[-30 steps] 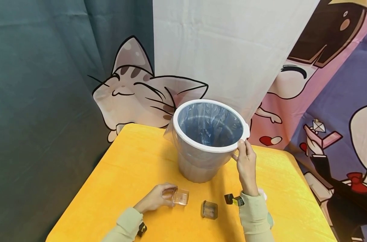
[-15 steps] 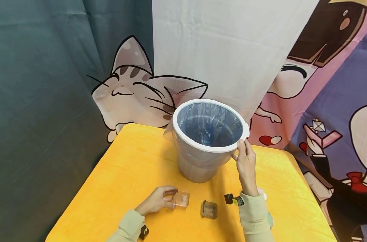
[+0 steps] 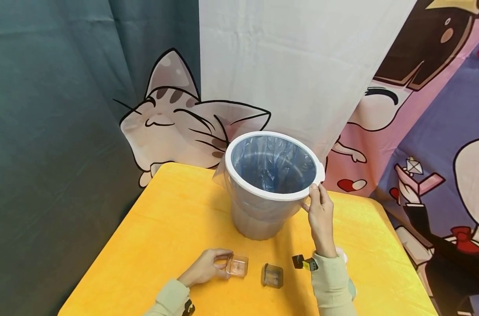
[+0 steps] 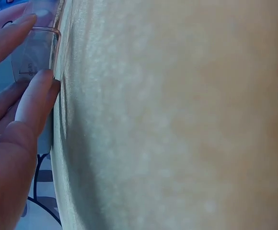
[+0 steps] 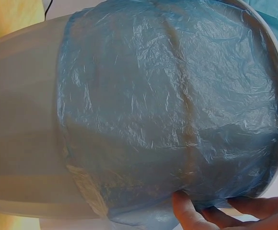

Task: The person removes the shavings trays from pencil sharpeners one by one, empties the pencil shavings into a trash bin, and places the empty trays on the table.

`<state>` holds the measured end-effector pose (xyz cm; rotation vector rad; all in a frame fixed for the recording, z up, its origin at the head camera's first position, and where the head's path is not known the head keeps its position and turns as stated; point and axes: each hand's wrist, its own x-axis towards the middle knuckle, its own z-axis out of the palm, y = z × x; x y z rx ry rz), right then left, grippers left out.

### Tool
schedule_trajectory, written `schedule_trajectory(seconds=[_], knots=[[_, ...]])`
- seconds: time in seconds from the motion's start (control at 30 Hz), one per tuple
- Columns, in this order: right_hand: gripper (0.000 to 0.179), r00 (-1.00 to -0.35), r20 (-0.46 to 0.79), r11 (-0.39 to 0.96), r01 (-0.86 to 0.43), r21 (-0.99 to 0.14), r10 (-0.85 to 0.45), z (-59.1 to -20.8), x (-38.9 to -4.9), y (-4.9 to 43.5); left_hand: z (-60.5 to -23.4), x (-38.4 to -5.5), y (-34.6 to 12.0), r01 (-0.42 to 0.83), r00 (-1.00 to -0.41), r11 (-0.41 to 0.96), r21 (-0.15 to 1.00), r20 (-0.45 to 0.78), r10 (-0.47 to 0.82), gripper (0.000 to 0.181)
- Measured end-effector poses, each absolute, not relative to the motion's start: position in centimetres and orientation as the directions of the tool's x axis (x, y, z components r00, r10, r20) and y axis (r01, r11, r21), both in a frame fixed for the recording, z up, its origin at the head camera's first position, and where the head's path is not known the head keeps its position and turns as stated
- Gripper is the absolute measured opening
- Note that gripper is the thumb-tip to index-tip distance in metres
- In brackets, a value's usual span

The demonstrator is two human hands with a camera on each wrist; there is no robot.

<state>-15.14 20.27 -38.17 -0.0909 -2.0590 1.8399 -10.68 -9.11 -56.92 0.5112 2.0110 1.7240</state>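
Note:
A grey trash can (image 3: 259, 219) with a white rim stands on the yellow table, lined with a thin bluish plastic bag (image 5: 129, 86) folded down over its outside. My right hand (image 3: 320, 215) grips the rim at its right side, with fingers against the bag. In front of the can, my left hand (image 3: 206, 266) holds a small clear plastic box (image 3: 237, 266) by its left edge between thumb and fingers, at table level. Part of this box (image 4: 33, 52) with small lettering shows between the fingers in the left wrist view. A darker clear box (image 3: 273, 275) lies just to its right.
The yellow cloth (image 3: 160, 219) covers the table. Behind my right forearm, a pale pink and green thing (image 3: 352, 287) is mostly hidden. A curtain with a cartoon cat (image 3: 180, 127) hangs behind the table, and a printed cloth hangs at the right.
My left hand and the clear box have come slightly nearer and lower, and the box has turned a little. The right hand keeps its hold on the trash can.

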Motion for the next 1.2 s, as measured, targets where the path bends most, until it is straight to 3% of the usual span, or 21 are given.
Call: schedule_trajectory(seconds=[0.53, 1.03, 1.2], knots=[[0.051, -0.919, 0.247, 0.177, -0.199, -0.964, 0.308, -38.22, -15.25, 20.4, -56.65, -10.93, -8.72, 0.053, -0.835, 0.25, 0.967, -0.094, 0.542, 0.065], [0.054, -0.89, 0.292, 0.186, -0.24, -0.953, 0.35, -38.44, -15.17, 19.88, -56.44, -10.85, -8.7, 0.023, -0.829, 0.212, 0.977, -0.1, 0.55, 0.065], [0.054, -0.875, 0.328, 0.283, -0.234, -0.93, 0.355, -39.01, -14.53, 20.14, -56.33, -10.79, -8.91, -0.019, -0.829, 0.197, 0.98, -0.126, 0.546, 0.067]])
